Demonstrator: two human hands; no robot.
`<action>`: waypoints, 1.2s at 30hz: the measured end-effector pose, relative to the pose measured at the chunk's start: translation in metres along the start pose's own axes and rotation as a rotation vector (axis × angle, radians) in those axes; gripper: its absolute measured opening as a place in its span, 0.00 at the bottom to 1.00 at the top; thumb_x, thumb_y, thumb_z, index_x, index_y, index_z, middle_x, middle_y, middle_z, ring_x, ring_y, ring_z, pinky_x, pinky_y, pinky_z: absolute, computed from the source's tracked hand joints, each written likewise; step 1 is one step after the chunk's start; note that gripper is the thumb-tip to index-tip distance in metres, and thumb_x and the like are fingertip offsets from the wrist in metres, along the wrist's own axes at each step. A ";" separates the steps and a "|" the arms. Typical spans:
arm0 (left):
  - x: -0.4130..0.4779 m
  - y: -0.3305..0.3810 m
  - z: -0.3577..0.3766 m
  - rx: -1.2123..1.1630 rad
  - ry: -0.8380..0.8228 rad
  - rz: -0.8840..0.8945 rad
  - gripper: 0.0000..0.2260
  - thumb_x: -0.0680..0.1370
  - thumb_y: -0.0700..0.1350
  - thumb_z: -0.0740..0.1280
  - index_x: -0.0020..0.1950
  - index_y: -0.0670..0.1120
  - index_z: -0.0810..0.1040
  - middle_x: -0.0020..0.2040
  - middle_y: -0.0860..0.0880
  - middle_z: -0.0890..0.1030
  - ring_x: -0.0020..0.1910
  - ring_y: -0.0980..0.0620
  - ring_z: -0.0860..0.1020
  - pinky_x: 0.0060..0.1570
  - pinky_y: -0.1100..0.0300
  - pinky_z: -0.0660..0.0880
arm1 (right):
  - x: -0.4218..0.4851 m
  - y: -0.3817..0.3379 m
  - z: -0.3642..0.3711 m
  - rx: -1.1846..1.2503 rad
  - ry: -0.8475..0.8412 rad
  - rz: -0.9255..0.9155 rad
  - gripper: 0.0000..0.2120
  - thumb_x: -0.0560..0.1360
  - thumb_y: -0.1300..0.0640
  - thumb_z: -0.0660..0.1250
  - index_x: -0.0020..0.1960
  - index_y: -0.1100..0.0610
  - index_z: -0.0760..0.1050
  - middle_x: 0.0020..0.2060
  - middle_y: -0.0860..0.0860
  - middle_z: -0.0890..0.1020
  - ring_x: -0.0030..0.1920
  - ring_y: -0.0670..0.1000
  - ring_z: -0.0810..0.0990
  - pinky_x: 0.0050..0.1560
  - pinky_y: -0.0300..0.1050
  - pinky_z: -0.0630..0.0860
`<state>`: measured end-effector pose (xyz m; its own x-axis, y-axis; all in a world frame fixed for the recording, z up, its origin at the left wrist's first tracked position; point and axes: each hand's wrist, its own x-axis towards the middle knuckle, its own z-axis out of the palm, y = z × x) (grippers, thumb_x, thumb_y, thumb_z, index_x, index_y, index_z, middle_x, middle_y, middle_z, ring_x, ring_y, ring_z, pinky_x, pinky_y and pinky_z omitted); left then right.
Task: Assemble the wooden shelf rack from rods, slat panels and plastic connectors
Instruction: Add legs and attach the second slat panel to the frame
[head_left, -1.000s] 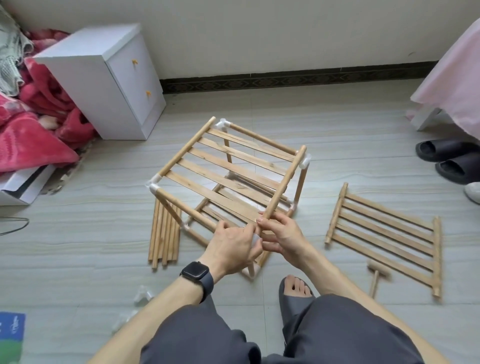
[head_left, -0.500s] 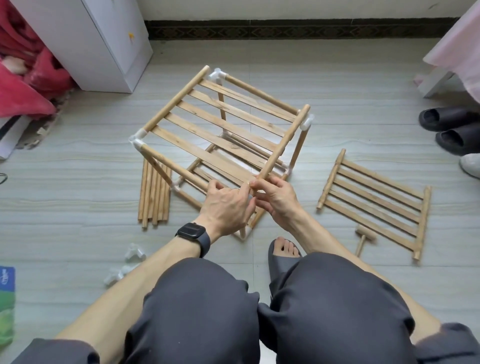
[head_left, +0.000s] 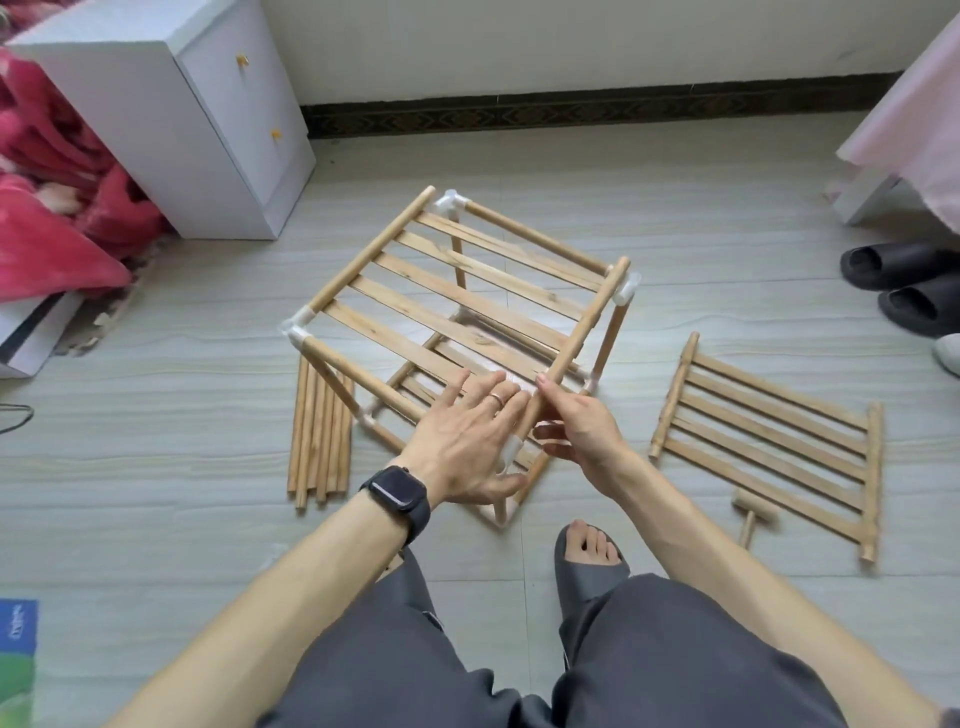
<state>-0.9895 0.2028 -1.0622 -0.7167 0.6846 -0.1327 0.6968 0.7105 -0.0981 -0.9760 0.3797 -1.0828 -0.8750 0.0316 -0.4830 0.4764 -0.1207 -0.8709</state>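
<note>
Left hand (head_left: 462, 447) lies flat with fingers spread on the near corner of the half-built rack (head_left: 457, 291), which stands on the floor. Right hand (head_left: 582, 436) pinches the top panel's side rod (head_left: 587, 322). A spare slat panel (head_left: 769, 436) lies to the right. Lettering on the blue packet (head_left: 18, 623) is too blurred to read.

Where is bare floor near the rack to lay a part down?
Free: the floor left of the rod bundle, and the strip between the rack and the wall. Crowded: right of the rack, with the spare slat panel, mallet and slippers.
</note>
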 end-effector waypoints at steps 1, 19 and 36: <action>0.004 -0.001 0.000 -0.010 -0.010 0.011 0.43 0.76 0.69 0.58 0.81 0.44 0.52 0.81 0.45 0.59 0.81 0.45 0.52 0.79 0.44 0.46 | 0.002 0.000 0.000 -0.003 0.008 0.008 0.20 0.77 0.36 0.67 0.41 0.52 0.82 0.35 0.45 0.81 0.34 0.46 0.78 0.36 0.39 0.73; 0.003 -0.003 0.004 0.017 0.225 0.123 0.27 0.70 0.60 0.58 0.58 0.42 0.78 0.48 0.44 0.80 0.47 0.41 0.77 0.57 0.46 0.71 | 0.001 0.013 0.011 0.087 0.145 -0.177 0.14 0.78 0.48 0.72 0.54 0.59 0.76 0.38 0.50 0.84 0.39 0.53 0.84 0.38 0.44 0.79; -0.039 -0.088 -0.018 0.123 0.011 -0.475 0.35 0.79 0.38 0.60 0.82 0.50 0.48 0.83 0.42 0.50 0.81 0.42 0.48 0.77 0.41 0.51 | -0.049 -0.032 -0.056 -0.854 0.469 -0.699 0.04 0.77 0.43 0.67 0.50 0.41 0.78 0.44 0.36 0.82 0.46 0.40 0.80 0.43 0.34 0.74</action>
<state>-1.0239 0.1165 -1.0311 -0.9560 0.2913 -0.0342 0.2899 0.9208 -0.2610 -0.9434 0.4378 -1.0363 -0.9351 0.2076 0.2872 -0.0316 0.7585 -0.6509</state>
